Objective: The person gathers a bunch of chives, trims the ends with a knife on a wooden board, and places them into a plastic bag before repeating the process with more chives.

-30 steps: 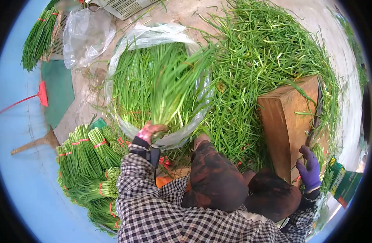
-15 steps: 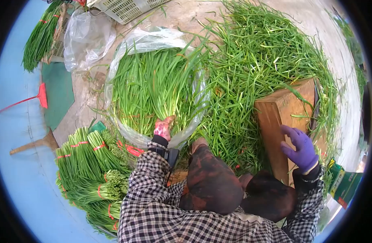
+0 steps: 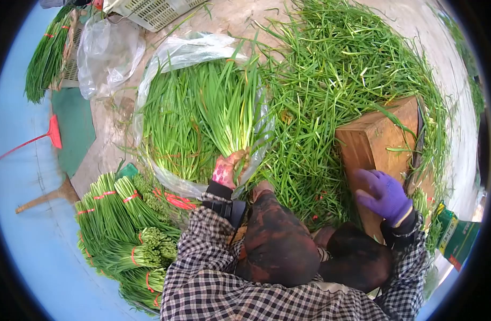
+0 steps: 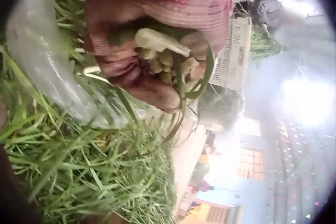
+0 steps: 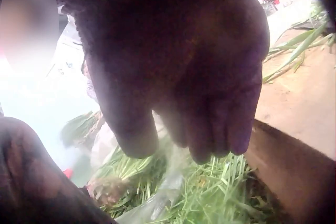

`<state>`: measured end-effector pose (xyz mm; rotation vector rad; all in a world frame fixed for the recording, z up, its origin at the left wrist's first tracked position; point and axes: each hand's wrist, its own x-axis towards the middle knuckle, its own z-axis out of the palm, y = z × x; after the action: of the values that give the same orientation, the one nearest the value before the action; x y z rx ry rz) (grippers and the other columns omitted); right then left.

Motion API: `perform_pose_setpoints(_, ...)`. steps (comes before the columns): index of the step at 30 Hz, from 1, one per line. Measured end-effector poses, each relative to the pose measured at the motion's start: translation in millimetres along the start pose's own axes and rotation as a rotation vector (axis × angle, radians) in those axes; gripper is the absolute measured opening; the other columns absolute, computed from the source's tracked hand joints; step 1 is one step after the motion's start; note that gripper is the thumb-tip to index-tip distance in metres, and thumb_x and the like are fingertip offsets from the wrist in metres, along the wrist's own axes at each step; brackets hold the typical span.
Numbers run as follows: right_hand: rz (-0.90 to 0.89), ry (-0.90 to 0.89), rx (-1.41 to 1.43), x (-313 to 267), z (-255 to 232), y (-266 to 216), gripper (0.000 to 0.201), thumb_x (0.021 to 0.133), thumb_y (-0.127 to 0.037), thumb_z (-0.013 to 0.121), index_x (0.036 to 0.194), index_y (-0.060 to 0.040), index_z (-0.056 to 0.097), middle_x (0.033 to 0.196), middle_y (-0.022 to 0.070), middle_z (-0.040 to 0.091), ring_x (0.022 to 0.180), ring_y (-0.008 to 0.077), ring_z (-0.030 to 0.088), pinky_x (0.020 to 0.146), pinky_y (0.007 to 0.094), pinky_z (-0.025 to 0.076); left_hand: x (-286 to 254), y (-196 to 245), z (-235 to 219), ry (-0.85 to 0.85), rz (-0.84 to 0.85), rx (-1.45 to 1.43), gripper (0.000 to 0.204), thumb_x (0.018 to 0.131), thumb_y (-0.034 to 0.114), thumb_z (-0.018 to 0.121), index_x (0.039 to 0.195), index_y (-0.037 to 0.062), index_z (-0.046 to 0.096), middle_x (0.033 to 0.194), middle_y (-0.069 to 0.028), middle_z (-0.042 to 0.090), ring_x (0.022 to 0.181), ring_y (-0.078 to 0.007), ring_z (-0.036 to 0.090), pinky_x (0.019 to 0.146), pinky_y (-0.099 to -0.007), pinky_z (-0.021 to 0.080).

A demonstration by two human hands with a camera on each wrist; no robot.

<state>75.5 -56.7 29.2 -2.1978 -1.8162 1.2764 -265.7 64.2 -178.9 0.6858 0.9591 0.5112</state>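
Observation:
My left hand (image 3: 229, 168), in a pink-patterned glove, grips a bunch of garlic chives (image 3: 229, 115) by its pale stem ends. In the left wrist view the cut ends (image 4: 164, 58) stick out of the curled fingers. The leaves fan away from me over more chives (image 3: 173, 123) inside a clear plastic bag (image 3: 197, 51). To the right, my right hand (image 3: 385, 197), in a purple glove, hangs beside a wooden block (image 3: 357, 147) with its fingers loosely bent. The right wrist view shows that hand (image 5: 178, 77) dark, the fingers extended and holding nothing.
Loose chives (image 3: 336, 69) cover the floor right of the bag. Bunches tied with red bands (image 3: 114, 208) are stacked at the left, near red ties (image 3: 173, 199). A plastic crate (image 3: 154, 12), another clear bag (image 3: 107, 56) and a red-headed tool (image 3: 54, 132) lie farther off.
The left hand has lowered the chives over the bag and shifted right and towards me. My right hand has come up and left from beside the block, its fingers spread.

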Motion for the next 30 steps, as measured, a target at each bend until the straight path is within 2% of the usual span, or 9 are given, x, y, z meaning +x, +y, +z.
perform_pose_setpoints(1,-0.091,0.022,-0.065,5,2,-2,0.049,0.074,-0.027,0.061,0.117,-0.0078,0.047,0.097,0.0152,0.056,0.09,0.032,0.054,0.079,0.038,0.043,-9,9,8,0.0,0.004,0.002,0.026,0.085,0.008,0.046,0.11,0.0045,0.054,0.102,-0.0086,0.06,0.08,-0.0112,0.056,0.067,-0.0223,0.046)
perform_pose_setpoints(3,-0.308,0.139,-0.192,25,7,-13,0.053,0.072,-0.025,0.063,0.119,-0.0066,0.045,0.106,0.0158,0.053,0.099,0.0314,0.051,0.086,0.038,0.041,-27,31,28,-0.03,0.483,1.092,0.021,0.083,0.009,0.053,0.101,-0.001,0.056,0.081,-0.0046,0.061,0.064,-0.0099,0.057,0.052,-0.0201,0.045)
perform_pose_setpoints(9,-0.875,0.374,-0.3,102,54,-89,0.053,0.068,-0.013,0.057,0.119,-0.0093,0.045,0.12,0.0089,0.047,0.114,0.0254,0.044,0.094,0.0365,0.038,-67,62,68,-0.142,0.434,0.837,0.016,0.081,0.011,0.056,0.096,0.0072,0.057,0.08,-0.004,0.062,0.063,-0.0103,0.058,0.056,-0.0232,0.047)
perform_pose_setpoints(11,-0.96,0.411,-0.293,117,72,-104,0.051,0.069,-0.012,0.054,0.119,-0.0105,0.046,0.121,0.0074,0.047,0.115,0.0247,0.043,0.095,0.0361,0.038,-78,84,83,-0.093,-0.088,0.303,0.017,0.084,0.01,0.053,0.1,0.0065,0.055,0.082,-0.0074,0.061,0.068,-0.0103,0.058,0.058,-0.0235,0.047)
perform_pose_setpoints(14,-1.099,0.457,-0.17,126,77,-123,0.043,0.073,-0.015,0.049,0.116,-0.0133,0.048,0.12,0.0048,0.047,0.117,0.0236,0.042,0.096,0.0364,0.038,-93,87,79,-0.3,0.143,0.408,0.024,0.085,0.016,0.054,0.104,0.0025,0.05,0.084,-0.007,0.056,0.069,-0.0127,0.056,0.057,-0.0238,0.046)
perform_pose_setpoints(16,-1.132,0.424,-0.114,129,79,-123,0.042,0.073,-0.014,0.049,0.115,-0.0129,0.049,0.119,0.005,0.048,0.117,0.0242,0.042,0.096,0.037,0.037,-107,110,93,-0.319,-0.249,-0.168,0.036,0.083,0.025,0.055,0.107,-0.0001,0.045,0.083,-0.0052,0.052,0.068,-0.0135,0.054,0.058,-0.0234,0.045)
perform_pose_setpoints(25,-1.118,0.289,0.569,131,59,-121,0.035,0.073,-0.022,0.065,0.104,-0.0088,0.057,0.11,0.0074,0.056,0.112,0.025,0.047,0.094,0.0354,0.038,-122,182,101,-0.254,-0.271,0.14,0.068,0.074,0.035,0.062,0.121,-0.0076,0.037,0.078,-0.0156,0.062,0.056,-0.0155,0.058,0.047,-0.0221,0.044)
perform_pose_setpoints(27,-0.744,0.228,1.044,125,49,-122,0.027,0.075,-0.02,0.064,0.098,-0.0063,0.061,0.104,0.0072,0.06,0.104,0.0219,0.053,0.089,0.0334,0.042,-123,183,88,-0.206,0.126,0.234,0.066,0.075,0.022,0.061,0.128,-0.0041,0.03,0.082,-0.0101,0.061,0.06,-0.0119,0.059,0.053,-0.0197,0.047)
perform_pose_setpoints(30,-0.707,0.181,1.219,110,7,-123,0.024,0.082,-0.021,0.054,0.096,-0.002,0.059,0.096,0.01,0.061,0.101,0.026,0.053,0.093,0.0403,0.037,-112,183,119,0.074,0.676,0.553,0.076,0.068,0.023,0.07,0.128,-0.0015,0.032,0.098,-0.0135,0.058,0.086,-0.0189,0.057,0.079,-0.0292,0.045)
